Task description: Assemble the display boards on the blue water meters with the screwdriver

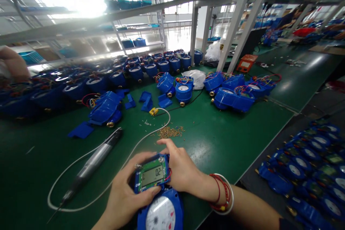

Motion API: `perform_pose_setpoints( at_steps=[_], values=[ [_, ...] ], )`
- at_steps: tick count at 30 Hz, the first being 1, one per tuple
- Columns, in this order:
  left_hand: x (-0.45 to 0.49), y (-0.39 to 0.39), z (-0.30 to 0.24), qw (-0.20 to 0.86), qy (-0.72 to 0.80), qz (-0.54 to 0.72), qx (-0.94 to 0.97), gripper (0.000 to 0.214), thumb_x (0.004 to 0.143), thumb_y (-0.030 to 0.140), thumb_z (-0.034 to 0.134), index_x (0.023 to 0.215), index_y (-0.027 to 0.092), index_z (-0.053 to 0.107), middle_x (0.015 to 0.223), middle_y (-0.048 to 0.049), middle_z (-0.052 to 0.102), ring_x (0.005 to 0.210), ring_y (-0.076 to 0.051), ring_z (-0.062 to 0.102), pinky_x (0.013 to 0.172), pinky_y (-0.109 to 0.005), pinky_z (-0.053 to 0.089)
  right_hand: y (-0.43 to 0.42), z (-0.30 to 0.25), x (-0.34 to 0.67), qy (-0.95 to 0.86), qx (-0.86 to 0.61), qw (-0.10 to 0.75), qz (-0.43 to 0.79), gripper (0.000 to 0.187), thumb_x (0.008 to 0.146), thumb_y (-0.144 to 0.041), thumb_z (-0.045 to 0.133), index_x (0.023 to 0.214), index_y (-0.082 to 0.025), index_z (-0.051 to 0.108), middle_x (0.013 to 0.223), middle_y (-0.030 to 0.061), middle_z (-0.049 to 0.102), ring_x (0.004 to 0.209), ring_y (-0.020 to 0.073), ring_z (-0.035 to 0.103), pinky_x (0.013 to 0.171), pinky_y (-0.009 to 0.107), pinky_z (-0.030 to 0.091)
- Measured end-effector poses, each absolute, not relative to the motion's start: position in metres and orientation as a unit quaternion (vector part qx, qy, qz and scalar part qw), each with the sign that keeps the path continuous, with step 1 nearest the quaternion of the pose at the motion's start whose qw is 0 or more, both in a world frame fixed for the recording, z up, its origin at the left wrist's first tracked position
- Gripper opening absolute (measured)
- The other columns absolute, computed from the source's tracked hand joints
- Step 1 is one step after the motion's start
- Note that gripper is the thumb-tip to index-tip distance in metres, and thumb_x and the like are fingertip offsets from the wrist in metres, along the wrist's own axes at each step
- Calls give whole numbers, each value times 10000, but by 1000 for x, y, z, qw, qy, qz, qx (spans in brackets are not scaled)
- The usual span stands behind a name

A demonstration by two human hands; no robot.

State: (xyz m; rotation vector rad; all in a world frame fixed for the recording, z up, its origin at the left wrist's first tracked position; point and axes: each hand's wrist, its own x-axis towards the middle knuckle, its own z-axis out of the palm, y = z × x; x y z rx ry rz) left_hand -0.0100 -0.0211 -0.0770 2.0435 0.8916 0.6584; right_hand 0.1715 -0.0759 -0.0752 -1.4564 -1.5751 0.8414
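Observation:
A blue water meter (160, 208) with a white round dial is tilted close in front of me. Its green circuit board carries a small display (152, 175) reading about 0.2. My left hand (129, 187) grips the display housing from the left, thumb across its lower edge. On the right side of the housing, my right hand (182, 169) is closed against it, with the index finger reaching past the top; its other fingertips are partly hidden. Just beyond lies a pile of small brass screws (170, 132). An electric screwdriver (91, 167) rests on the table to the left.
Rows of blue meters (151, 66) line the green table's back, below a metal shelf frame (196, 32). Blue plastic covers (146, 100) and a yellow connector (153, 111) lie mid-table. More meters (309, 165) sit lower right. Another person's arm (12, 64) shows at left.

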Motion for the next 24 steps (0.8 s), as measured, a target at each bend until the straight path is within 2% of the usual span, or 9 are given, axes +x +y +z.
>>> perform_pose_setpoints(
  at_steps=[4, 7, 9, 11, 13, 15, 19, 21, 24],
  values=[
    [-6, -25, -73, 403, 366, 253, 800, 508, 682, 378, 714, 1146, 284, 532, 1150, -5, 623, 1026, -211, 614, 903, -310, 506, -74, -74, 172, -626, -581, 398, 335, 681, 631, -148, 659, 1241, -171, 357, 970, 72, 666, 856, 253, 659, 733, 350, 520],
    [-5, -26, -73, 391, 364, 272, 801, 496, 675, 382, 716, 1126, 262, 548, 1090, -11, 649, 982, -208, 631, 874, -302, 525, -76, -71, 178, -641, -551, 389, 367, 865, 612, -175, 731, 1336, -156, 259, 1122, 115, 599, 1001, 265, 615, 862, 393, 507],
    [-6, -26, -75, 377, 371, 284, 800, 492, 668, 398, 716, 1108, 244, 558, 1075, -27, 656, 971, -220, 637, 859, -316, 536, -83, -69, 185, -649, -524, 388, 392, 1037, 592, -239, 785, 1398, -154, 139, 1283, 161, 486, 1167, 278, 519, 972, 415, 454],
    [-8, -25, -78, 363, 380, 290, 800, 507, 661, 415, 718, 1107, 233, 558, 1082, -42, 655, 971, -233, 640, 857, -335, 539, -97, -70, 190, -651, -525, 404, 369, 1083, 613, -328, 786, 1421, -160, 84, 1410, 186, 328, 1306, 291, 365, 1053, 439, 376],
    [-9, -25, -80, 357, 379, 293, 802, 517, 663, 423, 715, 1114, 230, 552, 1087, -48, 651, 977, -238, 638, 855, -339, 540, -113, -73, 191, -664, -539, 429, 291, 994, 680, -429, 730, 1426, -173, 125, 1462, 170, 230, 1362, 305, 255, 1096, 477, 303],
    [-9, -26, -80, 364, 371, 292, 803, 506, 673, 415, 710, 1115, 228, 548, 1082, -48, 648, 976, -232, 638, 848, -326, 544, -128, -79, 188, -693, -536, 445, 186, 842, 772, -521, 620, 1419, -186, 199, 1459, 145, 253, 1367, 317, 233, 1112, 521, 247],
    [-7, -26, -79, 368, 366, 297, 801, 477, 680, 395, 707, 1100, 225, 558, 1079, -47, 649, 975, -225, 640, 851, -317, 543, -138, -93, 178, -727, -535, 430, 24, 511, 949, -413, 351, 1395, -169, 309, 1372, 127, 414, 1328, 279, 315, 1064, 481, 339],
    [-7, -26, -78, 362, 367, 301, 803, 486, 676, 399, 706, 1104, 222, 559, 1081, -52, 652, 975, -231, 640, 849, -328, 544, -137, -97, 175, -734, -545, 406, -17, 516, 952, -407, 327, 1400, -151, 320, 1355, 136, 446, 1310, 283, 342, 1025, 465, 381],
    [-7, -26, -79, 356, 370, 297, 805, 496, 671, 401, 708, 1105, 212, 561, 1089, -66, 651, 976, -245, 641, 859, -357, 541, -135, -101, 174, -733, -568, 373, -29, 616, 915, -501, 361, 1427, -167, 288, 1370, 146, 443, 1298, 319, 355, 1017, 517, 356]
  ],
)
